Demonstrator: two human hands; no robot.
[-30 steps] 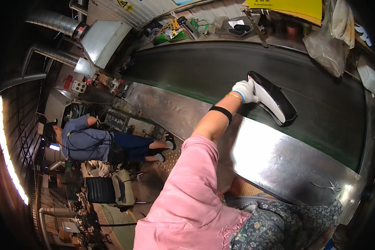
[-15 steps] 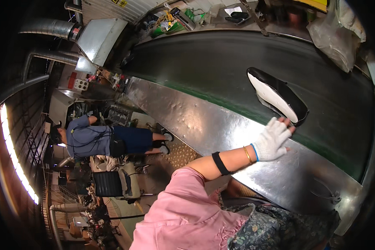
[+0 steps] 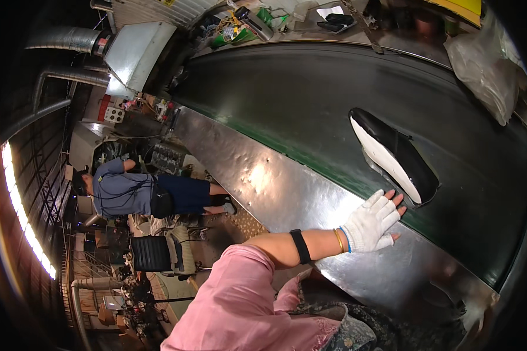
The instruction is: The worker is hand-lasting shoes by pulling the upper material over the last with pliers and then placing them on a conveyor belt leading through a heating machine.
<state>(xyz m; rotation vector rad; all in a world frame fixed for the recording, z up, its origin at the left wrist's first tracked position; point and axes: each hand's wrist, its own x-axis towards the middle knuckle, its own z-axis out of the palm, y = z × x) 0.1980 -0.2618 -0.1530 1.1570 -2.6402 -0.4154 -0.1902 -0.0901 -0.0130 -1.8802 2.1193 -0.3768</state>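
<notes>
One white-soled black shoe lies on its side on the dark belt; the gloved left hand, fingers loosely spread and grasping nothing, is just beside its near end. Likely step: positioning the shoe; the next move would call for a grip at that end or a clear withdrawal

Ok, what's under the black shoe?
The black shoe lies on the dark belt. A dark strip shows below its white side, possibly shadow; whatever is directly beneath the shoe is covered and cannot be seen.
</notes>
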